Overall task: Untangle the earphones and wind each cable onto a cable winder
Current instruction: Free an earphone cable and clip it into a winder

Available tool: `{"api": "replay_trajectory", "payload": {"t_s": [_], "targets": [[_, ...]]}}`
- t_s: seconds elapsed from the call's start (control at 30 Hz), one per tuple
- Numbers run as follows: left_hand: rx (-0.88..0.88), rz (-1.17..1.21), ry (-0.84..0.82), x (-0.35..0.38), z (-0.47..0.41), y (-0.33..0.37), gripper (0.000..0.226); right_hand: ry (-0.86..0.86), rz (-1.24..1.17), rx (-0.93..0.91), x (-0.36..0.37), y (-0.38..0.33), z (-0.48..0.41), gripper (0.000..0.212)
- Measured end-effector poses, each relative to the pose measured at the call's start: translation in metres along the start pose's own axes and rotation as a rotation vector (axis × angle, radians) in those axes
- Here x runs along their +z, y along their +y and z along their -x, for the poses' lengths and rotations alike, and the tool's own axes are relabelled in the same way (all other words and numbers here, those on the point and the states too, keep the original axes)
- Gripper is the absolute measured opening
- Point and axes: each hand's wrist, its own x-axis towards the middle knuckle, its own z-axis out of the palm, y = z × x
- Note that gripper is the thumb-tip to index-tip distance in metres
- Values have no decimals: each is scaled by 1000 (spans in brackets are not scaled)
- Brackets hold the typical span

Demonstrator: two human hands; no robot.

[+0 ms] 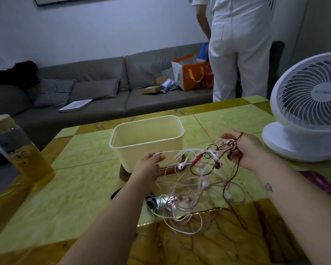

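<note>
A tangle of white, pink and dark red earphone cables (203,180) hangs above the yellow-green table (80,169), its lower loops trailing onto the tabletop. My right hand (243,150) grips the upper bunch of cables, a dark red cord looped over its fingers. My left hand (148,165) pinches one white cable, drawn taut between both hands. A white earbud (181,166) dangles below that strand. A black and white object (151,201), possibly a cable winder, lies on the table under the cables.
An empty white plastic tub (147,138) stands just behind my hands. A white desk fan (306,108) is at the right, a bottle of yellow liquid (21,152) at the left. Behind the table are a grey sofa (103,88) and a standing person in white (239,46).
</note>
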Motion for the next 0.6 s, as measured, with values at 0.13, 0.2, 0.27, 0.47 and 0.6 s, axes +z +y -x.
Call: {"api": "replay_trajectory", "payload": {"t_s": [0.13,0.2,0.27,0.47,0.6], "targets": [[39,-149,72,-19,-3,-6,11,27,73,14,-5,8,-5,41],[64,-293,7,-21,0,-6,18,-8,129,62,-4,16,-5,42],[77,-395,-81,-14,7,-4,28,-46,132,112,-3,23,-5,43],[540,-670,-53,13,53,4,21,-104,112,142,6,25,-2,40],[481,-835,-276,27,60,-8,12,-159,99,130,12,19,3,39]]}}
